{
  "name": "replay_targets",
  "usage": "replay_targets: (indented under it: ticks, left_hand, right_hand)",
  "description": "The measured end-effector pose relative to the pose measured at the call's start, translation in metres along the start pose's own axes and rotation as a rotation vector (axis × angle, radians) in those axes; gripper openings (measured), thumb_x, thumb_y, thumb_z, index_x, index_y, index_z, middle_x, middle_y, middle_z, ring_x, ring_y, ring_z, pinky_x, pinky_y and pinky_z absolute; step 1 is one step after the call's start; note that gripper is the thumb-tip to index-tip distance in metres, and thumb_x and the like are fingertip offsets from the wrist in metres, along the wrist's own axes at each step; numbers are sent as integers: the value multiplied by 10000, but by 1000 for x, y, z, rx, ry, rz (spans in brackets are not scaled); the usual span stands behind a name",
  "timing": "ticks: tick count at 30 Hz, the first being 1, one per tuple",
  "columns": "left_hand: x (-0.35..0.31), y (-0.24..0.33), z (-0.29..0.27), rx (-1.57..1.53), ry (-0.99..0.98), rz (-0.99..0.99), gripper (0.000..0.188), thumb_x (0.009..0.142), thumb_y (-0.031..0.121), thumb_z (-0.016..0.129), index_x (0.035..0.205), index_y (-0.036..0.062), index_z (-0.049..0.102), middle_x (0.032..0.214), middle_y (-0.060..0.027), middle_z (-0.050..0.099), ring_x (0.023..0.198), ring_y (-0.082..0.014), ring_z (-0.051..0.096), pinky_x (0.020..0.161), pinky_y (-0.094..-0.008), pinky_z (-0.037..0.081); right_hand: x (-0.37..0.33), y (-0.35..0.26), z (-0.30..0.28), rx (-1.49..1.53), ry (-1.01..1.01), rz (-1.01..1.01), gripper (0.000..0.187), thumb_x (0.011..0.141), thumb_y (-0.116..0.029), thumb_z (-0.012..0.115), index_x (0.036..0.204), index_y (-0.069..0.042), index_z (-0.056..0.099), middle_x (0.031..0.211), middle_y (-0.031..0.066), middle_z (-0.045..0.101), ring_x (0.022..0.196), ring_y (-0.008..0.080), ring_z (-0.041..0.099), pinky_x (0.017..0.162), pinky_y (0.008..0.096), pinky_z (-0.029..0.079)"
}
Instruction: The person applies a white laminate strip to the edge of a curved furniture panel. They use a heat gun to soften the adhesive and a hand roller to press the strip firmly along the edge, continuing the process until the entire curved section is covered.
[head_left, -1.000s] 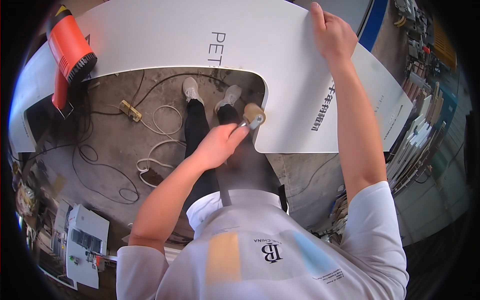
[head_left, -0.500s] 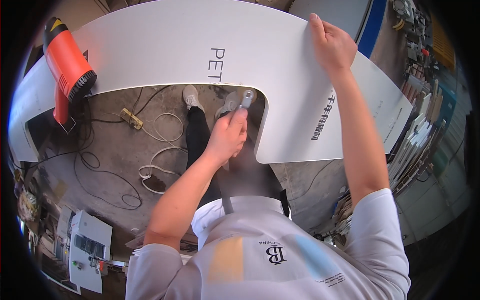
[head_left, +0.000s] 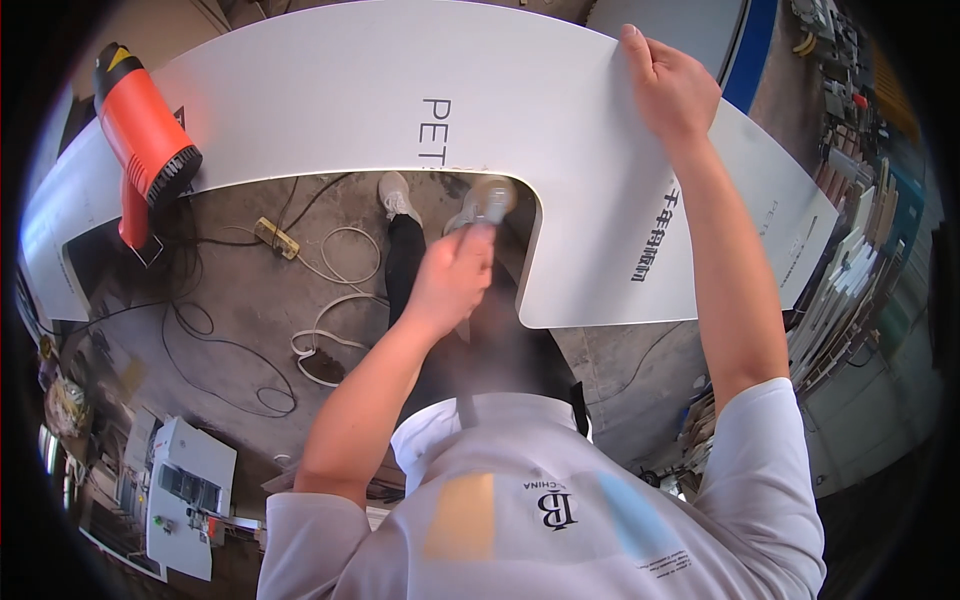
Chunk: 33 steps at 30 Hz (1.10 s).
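Note:
A large white curved panel (head_left: 330,85) with dark lettering stretches across the view in front of me. My left hand (head_left: 455,280) is closed around a small silvery tool with a round head (head_left: 494,199). Motion smears the tool's head, which sits at the panel's inner edge, near the rounded corner of the cut-out; whether it touches cannot be made out. My right hand (head_left: 677,95) grips the far right part of the panel, its thumb along the outer edge and its other fingers partly hidden. An orange-red and black hot-air gun (head_left: 140,120) rests at the panel's left part, handle hanging toward me.
Black and white cables (head_left: 345,255) lie looped on the concrete floor beside a yellow power strip (head_left: 277,238). My shoes (head_left: 396,194) stand under the cut-out. Stacked boards and strips (head_left: 835,250) line the right side. A pale machine (head_left: 190,490) stands at lower left.
The tool's head is more blurred and my left hand has shifted slightly at the panel's inner edge. My right hand keeps its grip. The whole view has drifted a little.

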<state>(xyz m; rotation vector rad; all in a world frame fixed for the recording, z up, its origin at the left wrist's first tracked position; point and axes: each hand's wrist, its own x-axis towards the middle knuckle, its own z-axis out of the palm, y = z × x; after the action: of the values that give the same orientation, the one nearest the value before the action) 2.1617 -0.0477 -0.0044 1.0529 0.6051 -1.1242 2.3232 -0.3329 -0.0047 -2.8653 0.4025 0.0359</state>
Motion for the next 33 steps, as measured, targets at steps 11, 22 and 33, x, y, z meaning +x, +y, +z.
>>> replay_targets:
  ticks: [11,22,33]
  left_hand:
    - [-5,-9,-25,-44,30,114,460,1091,500,448,846,112,477,580,19,411,415,-59,346,370,-232,287]
    - [-11,-9,-30,733,-206,90,472,1052,396,550,795,1,553,656,-91,525,625,-196,535,636,-393,466]
    - [10,-5,-4,22,-46,41,510,1067,568,472,831,117,438,579,43,386,428,-57,341,387,-243,269]
  right_hand:
    - [-2,-6,-6,-49,-176,124,622,971,-713,465,1081,-212,816,947,55,783,966,263,723,876,343,535]
    - [-1,-25,-18,21,-11,-17,523,986,-465,522,811,-38,767,808,237,701,809,423,701,748,468,530]
    - [-1,-19,-13,-7,-8,5,537,987,-469,507,794,-34,756,812,239,695,816,424,695,764,470,529]
